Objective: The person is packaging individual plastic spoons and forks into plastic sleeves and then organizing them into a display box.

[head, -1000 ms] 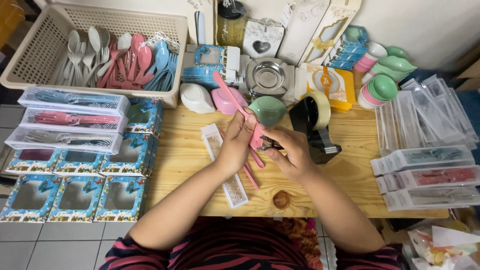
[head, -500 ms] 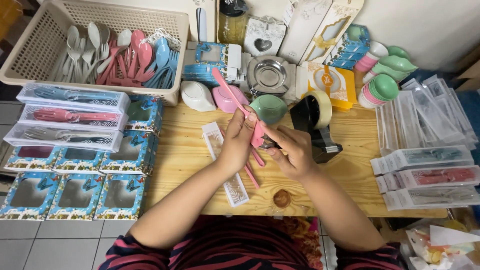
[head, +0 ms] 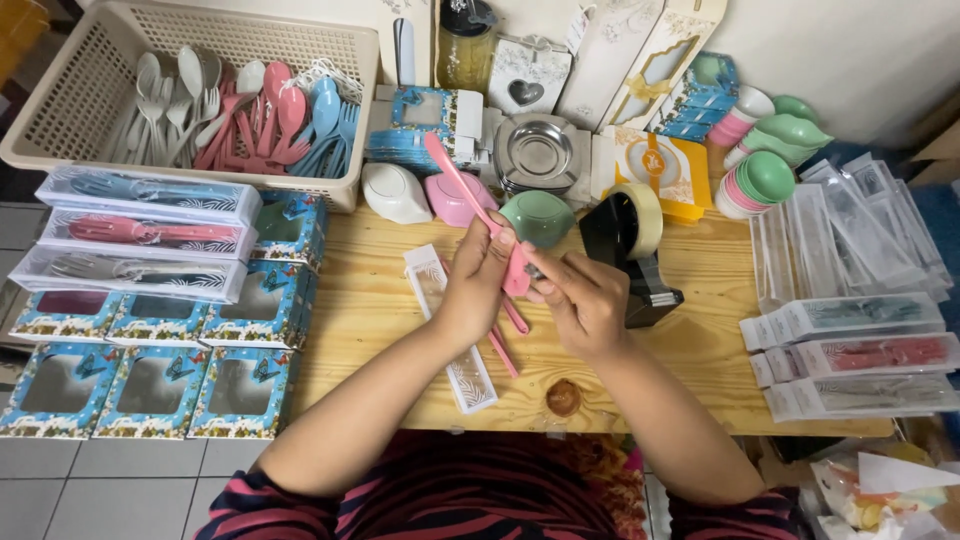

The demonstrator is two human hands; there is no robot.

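The left hand [head: 478, 290] is gripping pink cutlery [head: 470, 205] above the surface [head: 370, 300], just left of the tape dispenser [head: 632, 255]. The right hand [head: 582, 300] is pinching its lower end. A clear sleeve [head: 450, 330] is lying left of the dispenser; bare wood is showing toward the near edge.

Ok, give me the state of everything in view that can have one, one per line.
Left hand: fingers shut on pink utensil, held tilted above the table.
Right hand: fingers pinching at the utensil's lower end.
Clear box: lying flat under the left hand.
Basket: holding loose cutlery.
Tape dispenser: upright, roll loaded.
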